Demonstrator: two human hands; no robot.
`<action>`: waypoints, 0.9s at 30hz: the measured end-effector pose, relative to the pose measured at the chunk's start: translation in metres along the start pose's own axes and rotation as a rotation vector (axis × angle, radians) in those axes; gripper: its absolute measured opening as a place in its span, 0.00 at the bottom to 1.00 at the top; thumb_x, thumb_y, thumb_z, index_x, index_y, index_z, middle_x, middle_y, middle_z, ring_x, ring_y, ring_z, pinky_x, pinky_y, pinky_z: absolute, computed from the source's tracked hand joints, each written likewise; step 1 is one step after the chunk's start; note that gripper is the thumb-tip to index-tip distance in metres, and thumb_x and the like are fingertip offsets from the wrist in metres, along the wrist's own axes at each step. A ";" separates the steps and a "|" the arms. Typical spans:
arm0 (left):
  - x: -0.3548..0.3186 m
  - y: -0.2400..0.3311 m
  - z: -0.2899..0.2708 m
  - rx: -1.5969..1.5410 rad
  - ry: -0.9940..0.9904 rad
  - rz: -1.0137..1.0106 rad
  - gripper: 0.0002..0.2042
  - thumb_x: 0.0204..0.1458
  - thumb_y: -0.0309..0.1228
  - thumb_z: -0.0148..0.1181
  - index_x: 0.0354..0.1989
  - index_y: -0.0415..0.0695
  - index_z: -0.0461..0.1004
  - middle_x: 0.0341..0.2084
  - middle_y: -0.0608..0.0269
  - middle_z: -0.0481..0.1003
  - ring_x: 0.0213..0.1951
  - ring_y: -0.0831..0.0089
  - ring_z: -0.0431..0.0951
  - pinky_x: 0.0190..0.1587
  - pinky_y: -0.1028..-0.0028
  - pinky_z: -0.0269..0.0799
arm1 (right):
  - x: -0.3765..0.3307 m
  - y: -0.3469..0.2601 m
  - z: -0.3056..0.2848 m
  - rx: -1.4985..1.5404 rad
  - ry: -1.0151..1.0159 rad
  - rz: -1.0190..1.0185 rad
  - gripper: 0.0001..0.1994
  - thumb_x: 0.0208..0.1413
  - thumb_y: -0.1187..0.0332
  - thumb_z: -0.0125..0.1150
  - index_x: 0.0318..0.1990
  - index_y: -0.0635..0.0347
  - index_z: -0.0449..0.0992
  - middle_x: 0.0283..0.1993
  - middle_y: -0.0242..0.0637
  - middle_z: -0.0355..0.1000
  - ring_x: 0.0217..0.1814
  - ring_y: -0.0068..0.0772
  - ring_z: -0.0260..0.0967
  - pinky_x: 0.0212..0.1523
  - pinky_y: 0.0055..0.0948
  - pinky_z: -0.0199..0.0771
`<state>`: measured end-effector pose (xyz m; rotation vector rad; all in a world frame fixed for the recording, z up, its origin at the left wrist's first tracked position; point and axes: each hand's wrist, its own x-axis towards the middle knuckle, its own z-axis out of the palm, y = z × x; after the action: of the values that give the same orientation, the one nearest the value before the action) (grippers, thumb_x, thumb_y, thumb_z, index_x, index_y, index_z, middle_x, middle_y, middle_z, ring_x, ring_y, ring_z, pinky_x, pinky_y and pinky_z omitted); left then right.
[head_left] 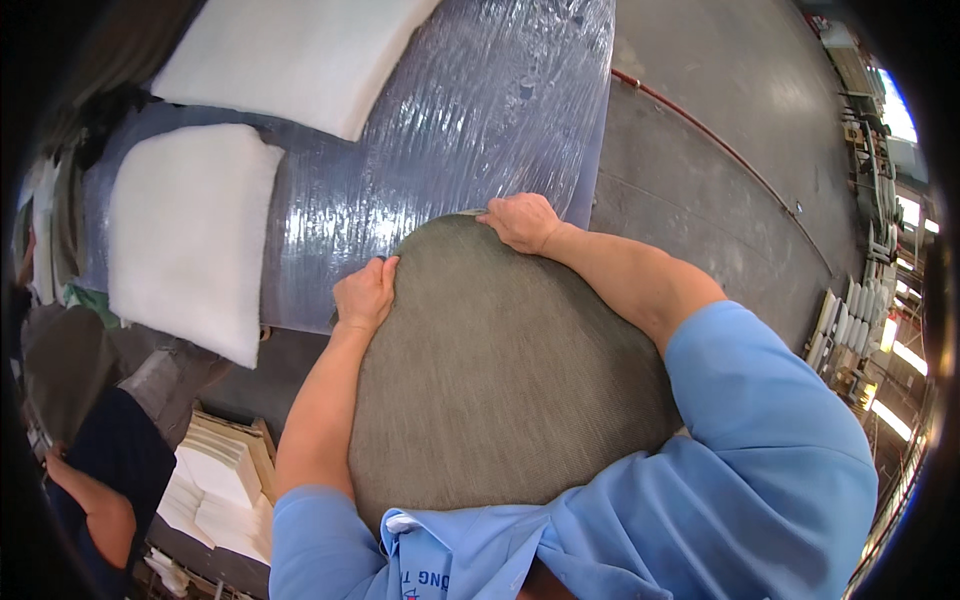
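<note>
A large grey-brown fabric-covered cushion [500,370] with a rounded far edge is held up against my chest. My left hand [366,293] grips its left far edge, fingers curled over the rim. At the top of the curve, my right hand [522,222] pinches the cushion's edge, where a thin greenish strip shows. Both hands are closed on the cover, and the cushion's underside is hidden. Just beyond it lies a table covered in clear plastic film [400,200]. Two white padding sheets rest there, a rounded one [190,235] at the left and a larger one [300,60] farther back.
A co-worker in dark clothing [115,475] stands at the lower left, beside white foam blocks [222,480] in a box. A red hose [720,145] runs across the grey floor [700,60] at right. Shelves with stacked items [850,315] line the far right.
</note>
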<state>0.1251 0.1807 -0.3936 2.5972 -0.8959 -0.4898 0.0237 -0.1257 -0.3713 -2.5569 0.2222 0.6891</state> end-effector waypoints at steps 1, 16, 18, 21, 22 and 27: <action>0.003 -0.001 0.001 0.041 -0.046 -0.024 0.25 0.71 0.52 0.50 0.29 0.45 0.76 0.20 0.47 0.79 0.26 0.42 0.82 0.30 0.48 0.75 | 0.001 0.000 -0.002 -0.014 0.006 -0.001 0.24 0.73 0.49 0.51 0.41 0.63 0.80 0.35 0.55 0.80 0.42 0.62 0.80 0.46 0.54 0.77; -0.253 0.055 -0.172 -1.385 0.150 -0.336 0.29 0.74 0.46 0.38 0.47 0.35 0.83 0.55 0.49 0.81 0.69 0.54 0.71 0.75 0.51 0.57 | -0.276 0.017 -0.142 1.282 0.087 -0.307 0.29 0.79 0.51 0.43 0.49 0.68 0.86 0.51 0.43 0.84 0.67 0.38 0.72 0.70 0.40 0.68; -0.266 0.080 -0.160 -1.585 0.436 -0.510 0.29 0.73 0.46 0.36 0.44 0.37 0.83 0.55 0.47 0.81 0.71 0.52 0.67 0.77 0.48 0.53 | -0.296 -0.006 -0.112 1.311 0.359 -0.435 0.34 0.79 0.47 0.38 0.47 0.70 0.86 0.52 0.45 0.84 0.68 0.41 0.72 0.73 0.40 0.64; -0.247 0.054 -0.134 -1.614 0.441 -0.301 0.28 0.73 0.45 0.34 0.42 0.38 0.83 0.58 0.46 0.79 0.72 0.53 0.66 0.77 0.49 0.53 | -0.273 -0.002 -0.079 1.460 0.422 -0.383 0.41 0.78 0.41 0.28 0.46 0.68 0.86 0.51 0.46 0.84 0.65 0.43 0.73 0.73 0.43 0.63; -0.243 0.047 -0.128 -1.630 0.401 -0.293 0.28 0.73 0.45 0.35 0.42 0.38 0.83 0.59 0.46 0.78 0.72 0.53 0.66 0.77 0.49 0.54 | -0.261 0.004 -0.071 1.533 0.413 -0.367 0.42 0.78 0.40 0.27 0.45 0.68 0.87 0.50 0.46 0.84 0.64 0.43 0.73 0.73 0.43 0.63; -0.225 0.030 -0.115 -1.694 0.274 -0.355 0.27 0.72 0.44 0.36 0.45 0.37 0.83 0.63 0.47 0.76 0.69 0.54 0.70 0.76 0.51 0.58 | -0.214 0.022 -0.034 1.793 0.318 -0.273 0.43 0.76 0.36 0.29 0.44 0.66 0.86 0.48 0.44 0.83 0.57 0.40 0.76 0.66 0.37 0.70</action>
<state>-0.0081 0.3266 -0.2330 1.1290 0.1914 -0.5625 -0.1519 -0.1548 -0.2454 -0.8811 0.3465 -0.1395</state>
